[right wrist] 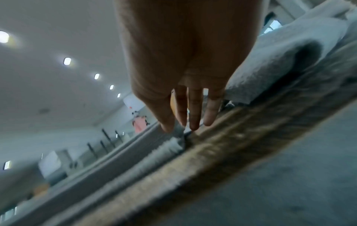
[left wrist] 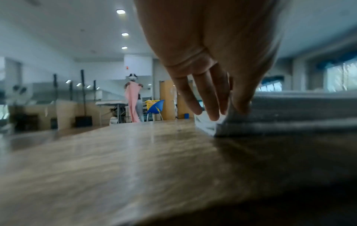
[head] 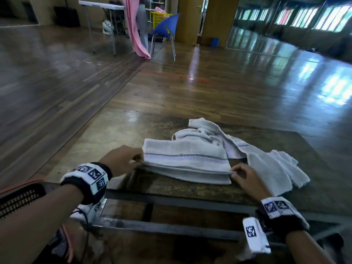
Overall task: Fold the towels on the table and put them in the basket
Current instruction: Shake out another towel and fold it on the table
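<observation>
A grey towel (head: 185, 162) with a purple stripe and a checkered band lies folded in layers on the dark wooden table (head: 171, 189). My left hand (head: 140, 160) pinches its near left corner. The left wrist view shows the thumb and fingers of my left hand (left wrist: 230, 114) closed on the top layers of the towel (left wrist: 289, 116). My right hand (head: 233, 173) pinches the near right corner with curled fingers. In the right wrist view, my right hand (right wrist: 179, 130) has its fingertips at the edge of the towel (right wrist: 135, 156).
Loose grey towels lie crumpled behind (head: 202, 134) and to the right (head: 270, 164) of the folded one. A black perforated container (head: 19, 199) shows at the left edge below the table. Far off, a person holds a pink cloth (head: 133, 29) near a blue chair (head: 165, 27) and a yellow basket (head: 159, 19).
</observation>
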Action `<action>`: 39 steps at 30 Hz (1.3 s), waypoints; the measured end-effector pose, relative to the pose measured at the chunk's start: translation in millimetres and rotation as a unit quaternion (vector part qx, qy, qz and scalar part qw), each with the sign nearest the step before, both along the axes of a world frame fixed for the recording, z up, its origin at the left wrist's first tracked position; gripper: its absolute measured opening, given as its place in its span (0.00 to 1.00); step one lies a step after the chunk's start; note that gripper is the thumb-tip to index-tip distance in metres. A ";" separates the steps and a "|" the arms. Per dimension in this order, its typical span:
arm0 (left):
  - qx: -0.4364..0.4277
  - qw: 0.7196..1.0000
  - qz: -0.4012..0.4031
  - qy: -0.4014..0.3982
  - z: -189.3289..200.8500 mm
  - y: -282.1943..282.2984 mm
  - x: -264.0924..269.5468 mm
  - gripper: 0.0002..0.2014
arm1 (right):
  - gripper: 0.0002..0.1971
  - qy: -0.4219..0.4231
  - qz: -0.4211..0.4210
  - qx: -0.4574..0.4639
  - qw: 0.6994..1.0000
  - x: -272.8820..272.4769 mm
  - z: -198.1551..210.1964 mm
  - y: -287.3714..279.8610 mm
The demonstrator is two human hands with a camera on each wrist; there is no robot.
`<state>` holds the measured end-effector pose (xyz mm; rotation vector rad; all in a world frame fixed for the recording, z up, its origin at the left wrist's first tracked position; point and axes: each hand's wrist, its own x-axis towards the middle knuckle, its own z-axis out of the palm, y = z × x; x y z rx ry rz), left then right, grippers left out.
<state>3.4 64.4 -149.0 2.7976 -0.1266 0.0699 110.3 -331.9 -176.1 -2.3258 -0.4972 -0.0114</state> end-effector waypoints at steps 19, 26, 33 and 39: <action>-0.002 0.999 0.031 -0.011 46.5 -8.7 -0.9 0.08 | 0.08 -0.223 -0.037 -0.119 0.967 -15.3 34.2 -6.0; 0.029 0.982 -0.011 -0.186 52.9 1.5 -16.4 0.05 | 0.07 -0.307 -0.014 -0.138 0.941 -30.9 42.0 -8.4; 0.201 0.979 -0.033 0.015 -13.0 -7.7 -24.4 0.07 | 0.08 -0.121 0.061 -0.260 0.956 -43.0 -0.1 -7.4; 0.157 0.987 -0.035 -0.020 -12.7 -2.9 -27.4 0.04 | 0.09 -0.161 0.017 -0.231 0.959 -41.8 9.1 -11.2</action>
